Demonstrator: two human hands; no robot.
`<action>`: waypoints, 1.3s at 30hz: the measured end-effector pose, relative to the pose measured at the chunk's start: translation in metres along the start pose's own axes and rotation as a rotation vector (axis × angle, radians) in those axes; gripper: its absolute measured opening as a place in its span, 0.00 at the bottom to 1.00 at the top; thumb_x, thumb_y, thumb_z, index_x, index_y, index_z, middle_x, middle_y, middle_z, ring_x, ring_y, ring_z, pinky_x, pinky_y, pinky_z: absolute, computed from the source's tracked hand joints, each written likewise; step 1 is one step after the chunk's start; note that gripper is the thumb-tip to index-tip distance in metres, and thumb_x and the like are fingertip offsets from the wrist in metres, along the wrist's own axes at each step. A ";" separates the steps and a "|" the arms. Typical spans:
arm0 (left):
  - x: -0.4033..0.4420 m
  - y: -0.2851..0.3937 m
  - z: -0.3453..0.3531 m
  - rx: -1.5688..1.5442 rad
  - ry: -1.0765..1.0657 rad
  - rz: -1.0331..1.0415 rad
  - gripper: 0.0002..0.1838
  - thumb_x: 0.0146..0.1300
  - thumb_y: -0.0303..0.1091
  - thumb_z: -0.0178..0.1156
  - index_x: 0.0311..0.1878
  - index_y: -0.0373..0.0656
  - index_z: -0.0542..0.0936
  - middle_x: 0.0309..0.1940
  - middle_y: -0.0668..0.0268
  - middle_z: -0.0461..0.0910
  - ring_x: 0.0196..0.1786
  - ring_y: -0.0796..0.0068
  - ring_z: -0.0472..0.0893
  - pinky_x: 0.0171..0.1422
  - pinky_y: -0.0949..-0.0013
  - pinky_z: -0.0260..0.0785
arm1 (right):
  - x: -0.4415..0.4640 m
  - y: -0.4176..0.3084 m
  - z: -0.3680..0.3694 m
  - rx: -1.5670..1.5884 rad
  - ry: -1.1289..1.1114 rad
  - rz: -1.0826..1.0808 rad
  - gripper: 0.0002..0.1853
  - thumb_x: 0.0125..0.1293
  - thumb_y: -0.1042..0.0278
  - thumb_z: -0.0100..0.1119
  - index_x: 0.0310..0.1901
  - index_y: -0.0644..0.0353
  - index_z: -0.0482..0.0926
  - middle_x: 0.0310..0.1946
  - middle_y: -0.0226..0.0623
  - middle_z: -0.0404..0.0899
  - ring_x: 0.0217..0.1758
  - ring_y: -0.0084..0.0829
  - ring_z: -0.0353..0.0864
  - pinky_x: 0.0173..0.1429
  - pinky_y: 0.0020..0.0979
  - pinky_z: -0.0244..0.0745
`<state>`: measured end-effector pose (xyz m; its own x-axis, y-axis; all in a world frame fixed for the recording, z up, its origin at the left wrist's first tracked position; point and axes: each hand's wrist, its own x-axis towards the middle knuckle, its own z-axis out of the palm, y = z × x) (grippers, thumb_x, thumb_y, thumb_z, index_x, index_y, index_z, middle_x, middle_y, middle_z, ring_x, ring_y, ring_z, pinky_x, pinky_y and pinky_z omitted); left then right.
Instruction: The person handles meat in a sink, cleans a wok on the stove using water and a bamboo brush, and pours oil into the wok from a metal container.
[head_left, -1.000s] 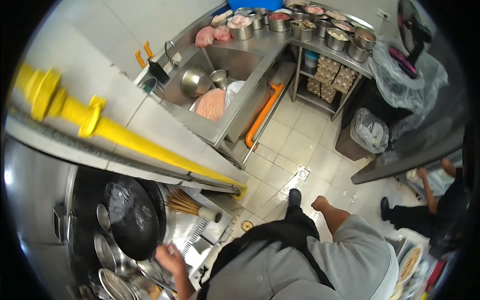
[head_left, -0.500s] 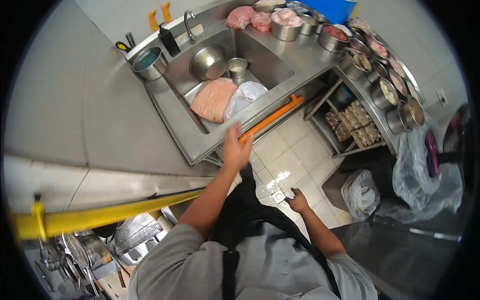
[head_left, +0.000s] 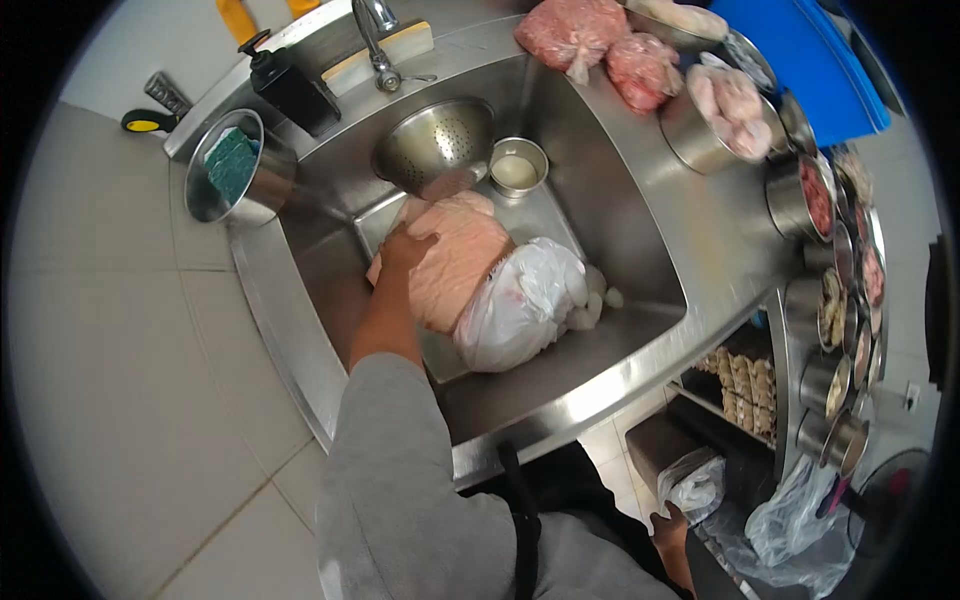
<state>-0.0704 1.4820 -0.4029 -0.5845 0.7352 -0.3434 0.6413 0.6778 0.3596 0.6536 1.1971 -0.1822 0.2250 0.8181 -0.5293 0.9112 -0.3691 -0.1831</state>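
Note:
My left hand is in the steel sink, closed on the upper left edge of a pale pink slab of pork. Some of its fingers are hidden against the meat. Beside the slab, touching it, lies a full white plastic bag. Behind them are a steel colander, tilted against the sink wall, and a small steel pot with whitish liquid. My right hand hangs low at my side, fingers apart and holding nothing, outside the sink.
A faucet, a black soap dispenser and a steel pot with a green scouring pad line the sink's rim. Bagged meat and several food-filled pots crowd the right counter. Below stand egg trays and a lined bin.
I have come closer to the sink. My left hand has gone from the front edge into the basin and taken hold of the slab of pork. My right hand stays low.

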 end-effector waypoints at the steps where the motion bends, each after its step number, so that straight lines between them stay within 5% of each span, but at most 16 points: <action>1: 0.005 0.007 -0.007 -0.003 -0.001 -0.012 0.51 0.50 0.66 0.66 0.65 0.29 0.72 0.67 0.44 0.71 0.67 0.50 0.73 0.73 0.58 0.64 | 0.007 -0.020 -0.016 0.055 -0.046 0.067 0.28 0.55 0.65 0.67 0.56 0.70 0.78 0.49 0.56 0.83 0.51 0.38 0.86 0.55 0.34 0.78; 5: 0.021 0.027 -0.020 0.039 -0.227 -0.063 0.59 0.40 0.75 0.68 0.65 0.32 0.73 0.65 0.48 0.74 0.68 0.52 0.73 0.76 0.53 0.57 | 0.058 -0.121 -0.080 0.109 -0.065 0.078 0.22 0.58 0.70 0.64 0.55 0.68 0.80 0.40 0.47 0.85 0.44 0.30 0.84 0.51 0.30 0.77; 7: 0.023 0.030 -0.019 0.029 -0.307 -0.121 0.59 0.39 0.75 0.68 0.65 0.33 0.74 0.64 0.49 0.75 0.68 0.53 0.74 0.77 0.53 0.56 | 0.099 -0.130 -0.096 0.195 0.072 -0.269 0.19 0.63 0.74 0.61 0.56 0.69 0.78 0.40 0.40 0.84 0.42 0.26 0.80 0.51 0.29 0.76; 9: 0.011 0.025 -0.014 0.096 -0.207 -0.081 0.57 0.41 0.80 0.63 0.62 0.36 0.78 0.62 0.48 0.77 0.65 0.52 0.76 0.69 0.58 0.66 | 0.123 -0.185 -0.125 0.426 0.048 -0.294 0.17 0.67 0.77 0.58 0.57 0.69 0.77 0.42 0.35 0.82 0.43 0.25 0.79 0.53 0.28 0.74; 11: -0.006 0.033 -0.028 0.082 -0.281 -0.114 0.57 0.40 0.76 0.66 0.64 0.37 0.76 0.62 0.49 0.77 0.65 0.52 0.76 0.70 0.60 0.65 | 0.155 -0.221 -0.141 0.495 0.074 -0.436 0.16 0.68 0.78 0.57 0.57 0.70 0.76 0.44 0.32 0.80 0.45 0.23 0.77 0.55 0.26 0.73; 13: -0.028 0.035 -0.026 0.055 -0.346 -0.152 0.57 0.39 0.73 0.70 0.66 0.37 0.74 0.62 0.50 0.77 0.66 0.53 0.75 0.72 0.62 0.63 | 0.180 -0.275 -0.158 0.468 -0.017 -0.689 0.20 0.65 0.79 0.60 0.59 0.66 0.76 0.54 0.40 0.79 0.50 0.28 0.79 0.56 0.30 0.74; 15: -0.053 0.025 -0.002 0.087 -0.171 0.039 0.51 0.40 0.68 0.71 0.60 0.37 0.79 0.58 0.50 0.80 0.63 0.51 0.77 0.70 0.58 0.64 | 0.191 -0.354 -0.161 0.333 -0.141 -0.899 0.21 0.62 0.78 0.63 0.58 0.63 0.77 0.51 0.42 0.80 0.49 0.32 0.81 0.56 0.31 0.75; 16: -0.081 0.029 -0.004 0.008 0.143 0.173 0.38 0.45 0.62 0.70 0.50 0.37 0.84 0.51 0.51 0.83 0.59 0.52 0.79 0.67 0.55 0.66 | 0.195 -0.396 -0.152 0.234 -0.212 -1.061 0.21 0.61 0.77 0.64 0.57 0.62 0.78 0.50 0.43 0.80 0.47 0.35 0.82 0.55 0.32 0.76; 17: -0.101 0.039 -0.014 0.016 0.146 0.148 0.38 0.45 0.62 0.70 0.50 0.37 0.84 0.51 0.51 0.83 0.59 0.52 0.79 0.67 0.55 0.66 | 0.199 -0.437 -0.141 0.135 -0.282 -1.219 0.21 0.60 0.77 0.65 0.56 0.61 0.79 0.49 0.44 0.80 0.45 0.38 0.83 0.54 0.32 0.77; 19: -0.128 0.058 -0.032 0.058 -0.209 -0.046 0.26 0.52 0.55 0.67 0.42 0.38 0.86 0.46 0.52 0.85 0.57 0.53 0.80 0.65 0.54 0.67 | 0.223 -0.490 -0.085 -0.028 -0.461 -1.335 0.23 0.60 0.69 0.67 0.58 0.59 0.77 0.51 0.45 0.80 0.45 0.43 0.84 0.52 0.38 0.79; 23: -0.138 0.021 0.013 0.060 0.001 0.060 0.19 0.60 0.47 0.61 0.38 0.39 0.86 0.43 0.51 0.85 0.50 0.50 0.82 0.59 0.50 0.71 | 0.250 -0.567 0.053 -0.351 -0.537 -1.455 0.25 0.62 0.65 0.61 0.62 0.59 0.74 0.59 0.47 0.76 0.60 0.47 0.78 0.64 0.42 0.72; 27: -0.145 0.009 -0.006 -0.160 0.156 -0.059 0.19 0.65 0.43 0.60 0.47 0.36 0.85 0.62 0.43 0.74 0.65 0.47 0.73 0.72 0.55 0.60 | 0.241 -0.577 0.127 -0.253 -0.527 -1.392 0.28 0.59 0.67 0.62 0.63 0.63 0.72 0.62 0.50 0.73 0.65 0.48 0.72 0.69 0.41 0.68; 29: -0.129 0.017 -0.013 -0.521 0.023 -0.414 0.20 0.70 0.42 0.54 0.47 0.32 0.83 0.60 0.40 0.74 0.63 0.47 0.74 0.69 0.55 0.63 | 0.241 -0.559 0.156 -0.144 -0.454 -1.406 0.30 0.58 0.67 0.63 0.63 0.64 0.72 0.61 0.50 0.73 0.66 0.49 0.72 0.70 0.42 0.67; 33: -0.146 0.044 -0.001 -0.541 0.341 -0.300 0.23 0.73 0.45 0.49 0.46 0.30 0.82 0.46 0.39 0.81 0.51 0.48 0.82 0.60 0.56 0.69 | 0.227 -0.559 0.136 0.004 -0.233 -1.601 0.28 0.62 0.65 0.61 0.64 0.64 0.71 0.65 0.49 0.71 0.70 0.48 0.67 0.71 0.45 0.63; 37: -0.173 0.083 -0.035 -0.762 0.181 -0.300 0.28 0.74 0.50 0.46 0.39 0.31 0.83 0.39 0.39 0.81 0.45 0.39 0.81 0.51 0.49 0.70 | 0.215 -0.556 0.143 0.073 -0.095 -1.718 0.22 0.62 0.69 0.59 0.58 0.63 0.73 0.59 0.49 0.73 0.66 0.50 0.69 0.69 0.48 0.64; 39: -0.193 0.102 -0.049 -0.755 0.144 -0.320 0.29 0.74 0.51 0.45 0.39 0.31 0.83 0.39 0.38 0.81 0.44 0.38 0.80 0.51 0.49 0.70 | 0.216 -0.557 0.165 0.058 -0.081 -1.511 0.15 0.63 0.71 0.55 0.52 0.62 0.74 0.51 0.49 0.74 0.60 0.52 0.72 0.65 0.48 0.66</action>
<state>0.0833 1.4098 -0.2580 -0.7726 0.4652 -0.4320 -0.0426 0.6410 0.7663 0.1377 1.5064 -0.3310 -0.9023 0.4085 0.1379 0.2472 0.7523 -0.6107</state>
